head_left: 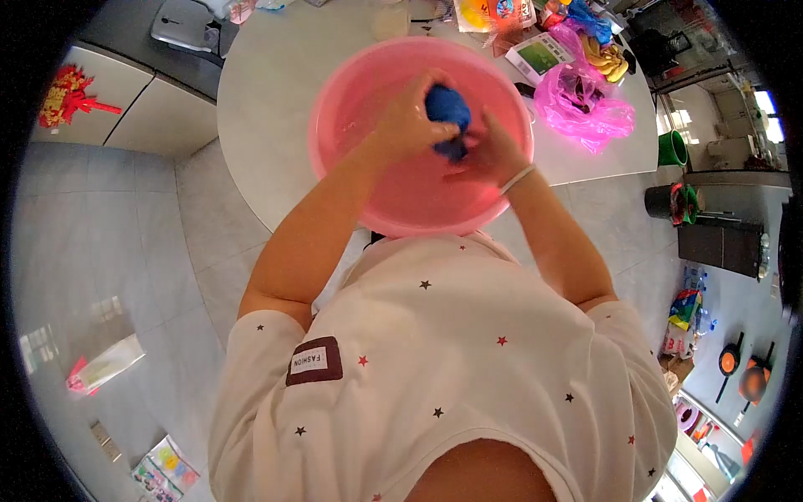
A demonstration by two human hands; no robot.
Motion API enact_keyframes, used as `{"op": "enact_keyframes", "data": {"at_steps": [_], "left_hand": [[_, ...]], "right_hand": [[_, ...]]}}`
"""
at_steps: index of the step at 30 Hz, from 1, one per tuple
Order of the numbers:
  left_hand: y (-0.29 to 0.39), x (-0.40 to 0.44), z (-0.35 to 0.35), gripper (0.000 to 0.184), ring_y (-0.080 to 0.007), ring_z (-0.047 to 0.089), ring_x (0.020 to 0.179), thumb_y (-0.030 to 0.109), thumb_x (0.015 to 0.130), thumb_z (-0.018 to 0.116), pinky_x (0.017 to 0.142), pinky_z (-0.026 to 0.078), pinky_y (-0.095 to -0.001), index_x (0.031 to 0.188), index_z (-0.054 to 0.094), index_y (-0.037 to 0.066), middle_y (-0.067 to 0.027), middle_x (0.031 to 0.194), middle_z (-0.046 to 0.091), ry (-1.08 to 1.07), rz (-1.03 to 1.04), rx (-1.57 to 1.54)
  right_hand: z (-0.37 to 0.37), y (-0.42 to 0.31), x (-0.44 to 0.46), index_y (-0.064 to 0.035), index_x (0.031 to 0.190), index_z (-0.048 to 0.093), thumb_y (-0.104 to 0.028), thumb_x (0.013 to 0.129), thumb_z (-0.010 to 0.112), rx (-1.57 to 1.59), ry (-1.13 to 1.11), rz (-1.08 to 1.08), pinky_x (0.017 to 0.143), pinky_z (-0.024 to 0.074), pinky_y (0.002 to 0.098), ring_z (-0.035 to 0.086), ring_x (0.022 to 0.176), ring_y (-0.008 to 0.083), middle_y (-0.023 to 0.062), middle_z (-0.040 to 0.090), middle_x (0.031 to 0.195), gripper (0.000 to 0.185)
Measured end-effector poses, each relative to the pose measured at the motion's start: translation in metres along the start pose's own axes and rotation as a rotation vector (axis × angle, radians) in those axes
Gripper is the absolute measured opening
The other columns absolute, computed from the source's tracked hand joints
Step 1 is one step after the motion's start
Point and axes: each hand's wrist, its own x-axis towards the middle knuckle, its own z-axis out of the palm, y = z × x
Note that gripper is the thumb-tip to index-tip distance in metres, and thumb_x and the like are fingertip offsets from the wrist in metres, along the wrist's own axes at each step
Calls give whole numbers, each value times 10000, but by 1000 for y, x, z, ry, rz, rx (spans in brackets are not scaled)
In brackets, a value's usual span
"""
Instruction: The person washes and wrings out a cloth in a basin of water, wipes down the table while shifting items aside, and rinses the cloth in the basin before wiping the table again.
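Observation:
A large pink basin sits at the front edge of a pale round table, and both hands are over its inside. My left hand curls its fingers round a bunched blue cloth. The lower, darker end of the cloth hangs toward the middle of the basin. Just right of the cloth, my right hand is held with fingers apart and holds nothing that I can see; its fingers are partly blurred.
Right of the basin on the table lie a pink plastic bag, a white box and bananas. Packets stand behind the basin. A grey chair is at the far left.

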Motion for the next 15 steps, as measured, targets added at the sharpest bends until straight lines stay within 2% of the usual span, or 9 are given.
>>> {"op": "enact_keyframes", "data": {"at_steps": [1, 4, 6, 7, 8, 10, 11, 12, 15], "left_hand": [[4, -2, 2, 578, -264, 565, 1009, 101, 589, 767, 866, 460, -392, 1104, 506, 58, -155, 1044, 579, -116, 72, -17], [6, -14, 16, 543, -224, 592, 910, 198, 630, 795, 741, 509, -348, 1107, 549, 112, -105, 1022, 591, -246, 260, -65], [6, -22, 21, 452, -215, 602, 837, 205, 686, 762, 695, 511, -328, 1076, 559, 102, -88, 990, 594, -44, -99, -381], [4, -25, 22, 407, -210, 607, 800, 208, 714, 746, 673, 512, -317, 1060, 564, 97, -80, 974, 596, 60, -276, -535], [-10, -22, 26, 388, -202, 600, 835, 227, 734, 731, 718, 505, -329, 1052, 556, 90, -75, 986, 593, 157, -368, -694], [-35, -14, 29, 361, -187, 587, 906, 264, 775, 702, 809, 491, -352, 1037, 542, 74, -64, 1009, 588, 354, -547, -1015], [-37, -16, 31, 343, -188, 593, 886, 298, 799, 666, 796, 499, -355, 1028, 543, 73, -65, 996, 591, 339, -639, -1010], [-28, -18, 28, 336, -188, 598, 866, 331, 824, 629, 783, 506, -358, 1020, 545, 72, -65, 983, 595, 325, -730, -1005], [-20, -18, 25, 338, -186, 607, 820, 395, 868, 538, 764, 520, -351, 986, 561, 79, -62, 946, 606, 235, -878, -1294]], "right_hand": [[10, 12, -6, -100, 1240, 498, -479, 912, 393, 130, -141, 32, 835, 503, 408, 601, 969, 242, 91, 594, 1121, 511], [-14, 38, 36, -69, 1273, 462, -424, 911, 418, 559, -575, -36, 822, 517, 435, 606, 958, 264, 104, 595, 1132, 509], [-16, 37, 37, -69, 1226, 501, -412, 910, 418, 414, -586, -131, 799, 528, 430, 612, 941, 270, 113, 608, 1102, 473], [-2, 34, 36, -66, 1167, 532, -365, 906, 438, 419, -411, -171, 772, 531, 412, 617, 920, 271, 119, 618, 1060, 408], [11, 31, 35, -62, 1108, 563, -318, 901, 458, 411, -234, -208, 745, 534, 394, 621, 900, 272, 125, 627, 1019, 345], [27, 29, 31, -68, 1125, 533, -217, 894, 454, 219, 34, -343, 741, 542, 423, 624, 877, 270, 120, 610, 1023, 285], [34, 29, 28, -71, 1133, 517, -166, 890, 452, 119, 167, -411, 738, 547, 437, 626, 865, 269, 118, 601, 1025, 269], [43, 30, 25, -61, 1084, 531, -58, 820, 477, -22, 258, -472, 814, 503, 443, 604, 896, 267, 118, 599, 996, 269], [51, 43, 29, -61, 989, 548, -15, 746, 470, -609, 475, -1205, 856, 449, 455, 568, 921, 298, 140, 589, 951, 259]]}}
